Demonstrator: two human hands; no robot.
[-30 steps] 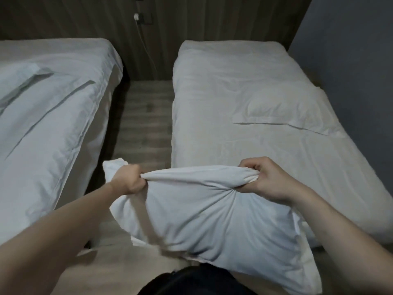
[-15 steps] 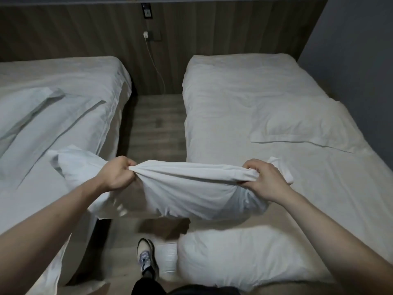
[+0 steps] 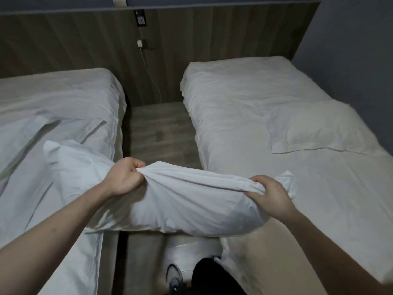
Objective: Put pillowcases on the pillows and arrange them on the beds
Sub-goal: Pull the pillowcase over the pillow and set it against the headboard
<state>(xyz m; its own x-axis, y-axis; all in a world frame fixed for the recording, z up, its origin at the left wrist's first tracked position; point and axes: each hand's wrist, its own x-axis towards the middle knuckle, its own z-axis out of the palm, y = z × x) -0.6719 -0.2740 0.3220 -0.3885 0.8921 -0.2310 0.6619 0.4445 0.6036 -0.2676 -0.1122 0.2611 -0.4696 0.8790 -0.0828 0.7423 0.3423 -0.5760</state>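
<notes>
I hold a white pillow in its pillowcase [image 3: 170, 201] in the air across the gap between two beds. My left hand [image 3: 124, 177] is clenched on the bunched top edge of the case, and my right hand [image 3: 270, 194] grips the same edge further right. A second cased pillow [image 3: 319, 130] lies flat on the right bed [image 3: 244, 107]. On the left bed [image 3: 63, 99] lie folded white linens [image 3: 32, 133]. Another white pillow [image 3: 244, 258] rests at the near edge of the right bed, partly hidden under my right arm.
A wooden floor strip [image 3: 157, 128] runs between the beds. A wood-panel headboard wall [image 3: 63, 43] stands behind, with a charger and hanging cable [image 3: 148, 69]. A grey wall [image 3: 350, 50] borders the right bed. My shoe [image 3: 174, 277] and dark trouser leg show below.
Both hands have lifted the pillow and carried it leftward, so its left end now hangs over the left bed. The view has tilted up, showing more of the headboard wall.
</notes>
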